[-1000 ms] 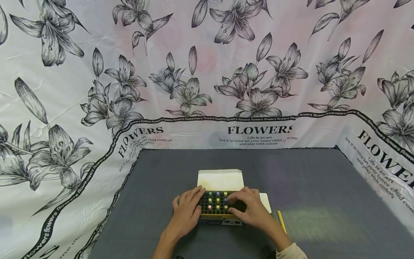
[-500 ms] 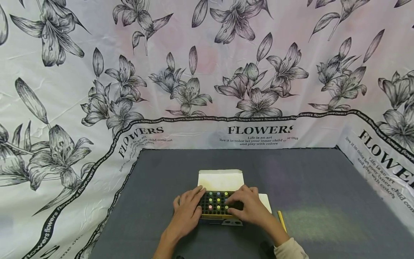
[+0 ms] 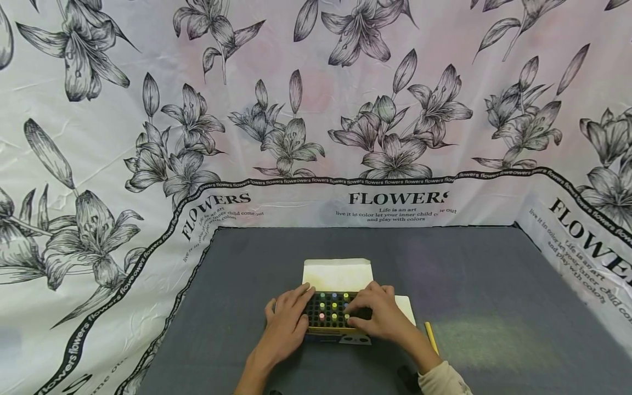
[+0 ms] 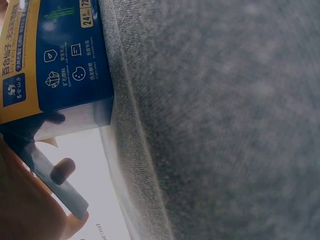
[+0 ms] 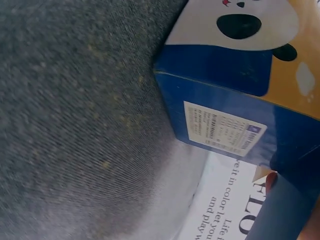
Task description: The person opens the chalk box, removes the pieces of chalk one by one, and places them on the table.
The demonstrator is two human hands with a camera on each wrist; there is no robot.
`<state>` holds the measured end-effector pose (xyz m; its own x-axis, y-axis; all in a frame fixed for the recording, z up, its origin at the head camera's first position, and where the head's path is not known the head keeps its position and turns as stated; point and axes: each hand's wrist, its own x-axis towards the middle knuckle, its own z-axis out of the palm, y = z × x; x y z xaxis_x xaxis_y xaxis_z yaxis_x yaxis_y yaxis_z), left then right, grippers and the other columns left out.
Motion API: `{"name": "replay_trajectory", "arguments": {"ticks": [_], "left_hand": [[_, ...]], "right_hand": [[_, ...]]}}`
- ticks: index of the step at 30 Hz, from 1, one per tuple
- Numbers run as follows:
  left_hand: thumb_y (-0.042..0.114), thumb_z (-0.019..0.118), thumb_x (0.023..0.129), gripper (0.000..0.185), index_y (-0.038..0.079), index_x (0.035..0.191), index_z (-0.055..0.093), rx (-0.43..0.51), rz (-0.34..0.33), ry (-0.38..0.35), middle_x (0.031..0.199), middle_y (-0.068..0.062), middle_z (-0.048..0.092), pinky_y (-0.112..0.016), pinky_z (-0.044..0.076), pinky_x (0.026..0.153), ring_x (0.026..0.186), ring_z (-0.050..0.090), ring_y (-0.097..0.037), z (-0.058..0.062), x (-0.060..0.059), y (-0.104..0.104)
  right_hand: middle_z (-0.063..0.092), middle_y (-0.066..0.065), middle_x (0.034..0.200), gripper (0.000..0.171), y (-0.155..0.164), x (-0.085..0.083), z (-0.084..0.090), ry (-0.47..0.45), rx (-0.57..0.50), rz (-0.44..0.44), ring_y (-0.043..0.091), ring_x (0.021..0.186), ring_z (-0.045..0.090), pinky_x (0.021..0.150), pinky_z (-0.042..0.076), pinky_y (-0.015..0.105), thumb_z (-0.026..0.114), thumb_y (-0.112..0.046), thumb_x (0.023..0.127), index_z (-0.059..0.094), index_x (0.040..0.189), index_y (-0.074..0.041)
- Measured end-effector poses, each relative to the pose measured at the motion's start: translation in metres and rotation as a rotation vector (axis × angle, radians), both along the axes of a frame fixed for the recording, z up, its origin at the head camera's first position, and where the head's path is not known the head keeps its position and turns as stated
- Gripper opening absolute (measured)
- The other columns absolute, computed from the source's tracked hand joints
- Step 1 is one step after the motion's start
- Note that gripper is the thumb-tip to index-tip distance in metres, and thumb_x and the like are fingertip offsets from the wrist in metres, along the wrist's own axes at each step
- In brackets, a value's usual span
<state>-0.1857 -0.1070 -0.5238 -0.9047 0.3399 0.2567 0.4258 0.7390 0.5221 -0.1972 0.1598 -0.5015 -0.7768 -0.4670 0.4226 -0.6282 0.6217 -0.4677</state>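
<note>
An open chalk box (image 3: 329,331) stands on the grey table; upright coloured chalk sticks (image 3: 334,305) fill some holes of its black insert. My left hand (image 3: 285,317) holds the box at its left side, fingers along the edge. In the left wrist view a fingertip (image 4: 62,171) curls over the blue side flap. My right hand (image 3: 382,314) is over the insert's right part, thumb and index finger pinching a yellow-green chalk stick (image 3: 347,316) in the front row. Its other fingers hide the right-hand holes. The right wrist view shows the box's panda front (image 5: 220,65).
The white lid (image 3: 338,275) stands folded back behind the box, and a white side flap (image 3: 406,310) sticks out at right. A yellow stick (image 3: 431,337) lies right of the right forearm. Flower-printed cloth (image 3: 390,206) borders the table behind and at both sides.
My right hand has shifted slightly left, its thumb and index fingertips closing around the front-row chalk stick. The left hand and box stay in place.
</note>
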Motion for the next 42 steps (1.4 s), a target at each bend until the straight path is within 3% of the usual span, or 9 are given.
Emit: {"name": "replay_trajectory", "arguments": {"ticks": [9, 27, 32, 42], "left_hand": [[0.017, 0.044, 0.105, 0.051, 0.025, 0.155, 0.045, -0.001, 0.002, -0.005, 0.163, 0.004, 0.039, -0.075, 0.016, 0.11, 0.145, 0.037, -0.031, 0.0, 0.0, 0.0], [0.017, 0.044, 0.104, 0.052, 0.026, 0.155, 0.046, -0.007, 0.008, -0.001, 0.162, 0.004, 0.04, -0.076, 0.017, 0.109, 0.145, 0.038, -0.032, 0.0, 0.001, 0.0], [0.016, 0.044, 0.104, 0.052, 0.026, 0.155, 0.046, -0.008, 0.008, -0.005, 0.162, 0.004, 0.04, -0.076, 0.017, 0.109, 0.145, 0.038, -0.032, 0.0, 0.001, 0.0], [0.016, 0.044, 0.104, 0.052, 0.025, 0.155, 0.046, -0.006, 0.008, 0.0, 0.162, 0.004, 0.04, -0.076, 0.017, 0.109, 0.145, 0.038, -0.033, -0.001, 0.001, 0.0]], "right_hand": [[0.072, -0.016, 0.089, 0.021, 0.001, 0.003, -0.005, -0.024, -0.157, 0.016, 0.0, 0.085, 0.044, 0.084, 0.021, 0.041, 0.086, -0.014, 0.078, 0.081, 0.096, -0.024], [0.058, -0.008, 0.091, 0.02, 0.001, 0.004, -0.008, 0.014, -0.328, 0.068, 0.009, 0.079, 0.046, 0.087, 0.015, 0.039, 0.083, -0.009, 0.081, 0.079, 0.098, -0.017], [0.061, -0.005, 0.093, 0.021, -0.001, 0.005, -0.003, 0.052, -0.362, 0.077, 0.015, 0.081, 0.052, 0.088, 0.018, 0.04, 0.082, -0.006, 0.081, 0.077, 0.099, -0.014], [0.069, -0.007, 0.092, 0.021, 0.002, 0.004, 0.003, 0.064, -0.398, 0.04, 0.007, 0.086, 0.057, 0.093, 0.025, 0.039, 0.08, -0.004, 0.083, 0.076, 0.1, -0.015]]}}
